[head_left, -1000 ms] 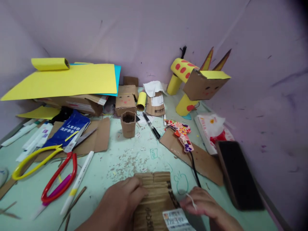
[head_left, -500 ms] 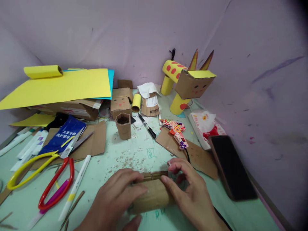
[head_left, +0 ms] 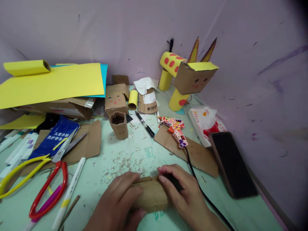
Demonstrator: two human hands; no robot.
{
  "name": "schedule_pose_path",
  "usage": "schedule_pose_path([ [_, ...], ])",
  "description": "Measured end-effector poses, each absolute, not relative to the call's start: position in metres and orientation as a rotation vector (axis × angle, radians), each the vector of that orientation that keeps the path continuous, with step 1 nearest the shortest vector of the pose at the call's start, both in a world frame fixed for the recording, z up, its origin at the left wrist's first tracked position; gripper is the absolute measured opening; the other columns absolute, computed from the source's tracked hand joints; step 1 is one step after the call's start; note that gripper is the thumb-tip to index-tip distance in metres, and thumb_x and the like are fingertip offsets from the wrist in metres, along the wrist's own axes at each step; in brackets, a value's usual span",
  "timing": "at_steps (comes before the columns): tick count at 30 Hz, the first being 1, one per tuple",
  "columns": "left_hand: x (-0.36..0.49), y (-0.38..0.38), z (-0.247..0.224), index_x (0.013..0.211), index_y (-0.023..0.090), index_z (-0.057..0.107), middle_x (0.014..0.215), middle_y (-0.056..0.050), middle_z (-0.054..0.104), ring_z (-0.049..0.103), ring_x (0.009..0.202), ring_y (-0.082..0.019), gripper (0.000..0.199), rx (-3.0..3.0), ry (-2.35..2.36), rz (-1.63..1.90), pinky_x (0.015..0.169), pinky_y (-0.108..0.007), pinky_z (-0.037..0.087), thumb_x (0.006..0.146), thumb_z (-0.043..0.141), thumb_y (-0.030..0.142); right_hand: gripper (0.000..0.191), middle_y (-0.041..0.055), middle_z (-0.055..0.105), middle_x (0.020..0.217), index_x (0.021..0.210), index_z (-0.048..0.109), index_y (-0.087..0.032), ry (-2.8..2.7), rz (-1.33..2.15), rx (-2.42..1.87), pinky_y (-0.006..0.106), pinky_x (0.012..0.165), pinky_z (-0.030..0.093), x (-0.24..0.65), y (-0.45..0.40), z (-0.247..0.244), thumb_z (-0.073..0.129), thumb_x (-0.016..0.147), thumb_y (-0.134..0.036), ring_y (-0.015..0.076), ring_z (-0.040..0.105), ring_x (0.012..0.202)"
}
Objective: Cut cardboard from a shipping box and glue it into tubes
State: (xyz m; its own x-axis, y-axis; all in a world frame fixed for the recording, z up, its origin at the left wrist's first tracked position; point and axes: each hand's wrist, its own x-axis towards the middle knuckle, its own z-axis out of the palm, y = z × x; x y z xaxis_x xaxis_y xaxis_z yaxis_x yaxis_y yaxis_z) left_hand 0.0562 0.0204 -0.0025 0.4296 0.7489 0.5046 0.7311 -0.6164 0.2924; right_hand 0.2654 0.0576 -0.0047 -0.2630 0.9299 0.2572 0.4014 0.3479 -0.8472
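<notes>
A brown cardboard roll lies low in the middle, just above the green tabletop, with a seam along its upper edge. My left hand is wrapped round its left end, fingers on top and thumb below. At the right end, my right hand grips the roll's upper edge with thumb and fingers close together. The palms hide both ends of the roll. Beyond it stands a small open cardboard cup, and cardboard crumbs are scattered between them.
Scissors, a white marker and a blue packet are at left. A flowered glue gun rests on flat cardboard, its cable running past my right hand. A phone and giraffe-like cardboard figure are at right.
My right hand's fingers have closed in on the roll's upper edge. The left thumb has come in against the roll. The view has shifted slightly, showing more of the cable.
</notes>
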Motion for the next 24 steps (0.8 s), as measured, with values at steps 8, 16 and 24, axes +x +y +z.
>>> schedule_pose_path([
  [8,0.060,0.014,0.003,0.134,0.020,0.040,0.101,-0.007,0.068,0.064,0.090,-0.020,0.045,2.568,1.342,0.848,0.079,-0.029,0.055,0.089,0.042,0.028,0.016,0.0068,0.067,0.083,0.101,0.062,-0.017,-2.016,0.691,-0.942,0.028,0.066,0.053,0.274,0.053,-0.003,0.057,0.090,-0.027,0.0170,0.062,0.075],
  [16,0.066,0.014,0.007,0.114,0.018,0.052,0.094,-0.007,0.063,0.061,0.085,-0.017,0.029,2.632,1.252,0.903,0.074,-0.027,0.055,0.095,0.032,0.024,0.034,0.0103,0.067,0.098,0.112,0.053,-0.017,-2.262,0.673,-0.765,0.036,0.081,0.053,0.289,0.049,0.013,0.064,0.084,-0.033,0.0231,0.062,0.092],
  [24,0.067,0.007,0.017,0.116,0.019,0.053,0.101,-0.007,0.067,0.065,0.092,-0.017,0.028,2.597,1.318,0.786,0.084,-0.028,0.054,0.091,0.039,0.019,0.043,0.0084,0.066,0.104,0.118,0.054,-0.019,-2.084,0.836,-0.751,0.037,0.083,0.054,0.289,0.040,-0.007,0.070,0.079,-0.018,0.0218,0.061,0.097],
])
